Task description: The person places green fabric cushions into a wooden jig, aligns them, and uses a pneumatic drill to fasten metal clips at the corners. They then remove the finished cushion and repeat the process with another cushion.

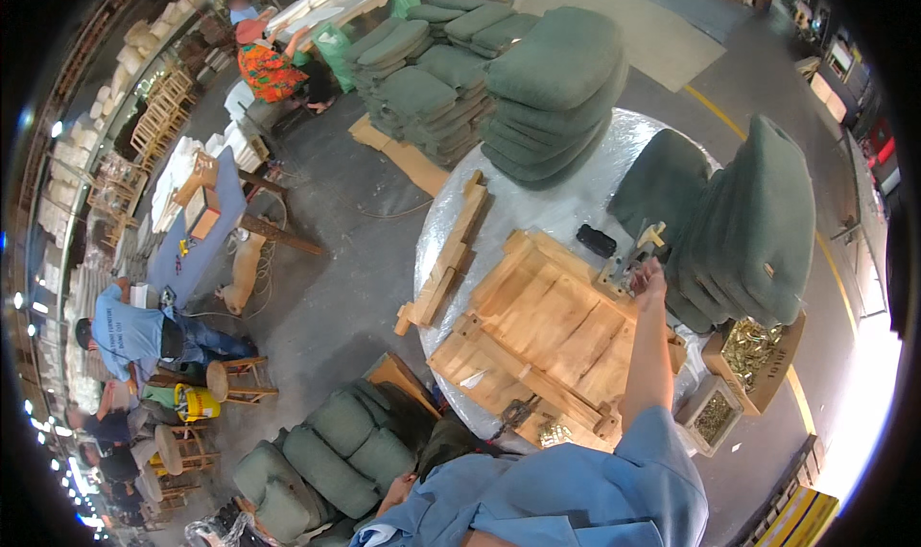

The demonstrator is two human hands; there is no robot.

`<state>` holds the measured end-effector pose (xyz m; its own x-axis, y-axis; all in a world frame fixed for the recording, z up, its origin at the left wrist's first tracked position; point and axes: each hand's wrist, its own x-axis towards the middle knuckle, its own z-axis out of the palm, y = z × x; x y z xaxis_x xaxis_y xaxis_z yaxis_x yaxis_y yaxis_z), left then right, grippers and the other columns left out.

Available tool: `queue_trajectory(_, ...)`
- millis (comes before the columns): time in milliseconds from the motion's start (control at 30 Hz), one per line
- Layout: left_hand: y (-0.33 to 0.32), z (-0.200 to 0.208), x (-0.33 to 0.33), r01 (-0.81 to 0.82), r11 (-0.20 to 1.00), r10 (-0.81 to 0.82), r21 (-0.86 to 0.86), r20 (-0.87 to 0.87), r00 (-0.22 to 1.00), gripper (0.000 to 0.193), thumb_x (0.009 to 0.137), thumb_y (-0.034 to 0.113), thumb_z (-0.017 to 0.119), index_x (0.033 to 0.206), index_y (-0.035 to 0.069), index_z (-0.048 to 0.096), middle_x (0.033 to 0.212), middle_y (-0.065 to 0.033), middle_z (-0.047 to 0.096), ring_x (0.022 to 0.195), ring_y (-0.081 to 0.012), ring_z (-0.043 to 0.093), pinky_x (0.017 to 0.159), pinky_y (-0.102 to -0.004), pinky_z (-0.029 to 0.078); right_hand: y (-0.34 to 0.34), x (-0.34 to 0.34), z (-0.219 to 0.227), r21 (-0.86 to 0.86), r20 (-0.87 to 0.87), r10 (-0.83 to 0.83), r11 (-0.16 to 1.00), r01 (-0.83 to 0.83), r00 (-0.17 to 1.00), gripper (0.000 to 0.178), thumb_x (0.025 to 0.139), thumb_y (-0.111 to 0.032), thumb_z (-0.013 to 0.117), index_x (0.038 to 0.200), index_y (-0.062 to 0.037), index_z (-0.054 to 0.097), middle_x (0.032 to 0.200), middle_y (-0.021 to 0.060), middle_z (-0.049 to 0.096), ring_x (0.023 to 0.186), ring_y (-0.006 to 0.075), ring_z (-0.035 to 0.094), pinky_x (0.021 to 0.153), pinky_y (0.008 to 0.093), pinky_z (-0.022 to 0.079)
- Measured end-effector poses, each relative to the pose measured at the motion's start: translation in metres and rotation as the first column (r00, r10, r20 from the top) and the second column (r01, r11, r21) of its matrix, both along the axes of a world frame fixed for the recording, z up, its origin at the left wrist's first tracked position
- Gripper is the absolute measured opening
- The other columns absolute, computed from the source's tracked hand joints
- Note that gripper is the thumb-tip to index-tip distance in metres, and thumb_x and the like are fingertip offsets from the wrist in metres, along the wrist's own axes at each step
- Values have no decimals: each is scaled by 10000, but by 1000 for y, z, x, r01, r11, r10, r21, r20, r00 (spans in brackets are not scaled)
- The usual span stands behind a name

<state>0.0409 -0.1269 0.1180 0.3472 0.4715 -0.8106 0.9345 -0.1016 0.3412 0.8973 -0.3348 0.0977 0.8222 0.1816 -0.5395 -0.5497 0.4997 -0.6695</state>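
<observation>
My right hand [648,278] reaches across to the far right corner of a wooden frame [566,321] on the round table. Its fingers are closed beside a small metal tool or fixture with a yellowish handle [652,235]; what they hold, if anything, I cannot make out. Next to it lies a black oval object [597,240]. My left hand [395,491] hangs low at my left side, close to the green upholstered cushions [331,451]; its fingers are mostly hidden. A dark tool [519,413] rests by the frame's near edge, beside some brassy hardware [554,434].
Tall stacks of green cushions stand on the table, at the far side [556,86] and right [743,225]. A notched wooden bar [449,259] lies left. At the right edge are a cardboard box [772,379] and a pale bin [710,415] of metal hardware. Other people work at left.
</observation>
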Motion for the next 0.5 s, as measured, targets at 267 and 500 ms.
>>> queue_trajectory(267, 74, 3, 60, -490, 828, 517, -272, 32, 856, 289, 1016, 236, 629, 1248, 96, 730, 1022, -32, 716, 778, -161, 679, 644, -313, 569, 9, -297, 125, -226, 57, -46, 972, 57, 997, 156, 1075, -355, 659, 1087, -200, 660, 902, -16, 692, 702, 103, 603, 577, 255, 462)
queue_trajectory(500, 132, -7, 66, -355, 882, 427, -309, 208, 880, 420, 1016, 467, 677, 1343, 203, 672, 1165, -17, 727, 909, -176, 712, 660, -376, 518, 114, -480, 161, -15, -263, 447, 884, -467, 855, 213, 1062, -287, 635, 1223, -149, 650, 1036, 32, 685, 846, 189, 658, 736, 368, 531)
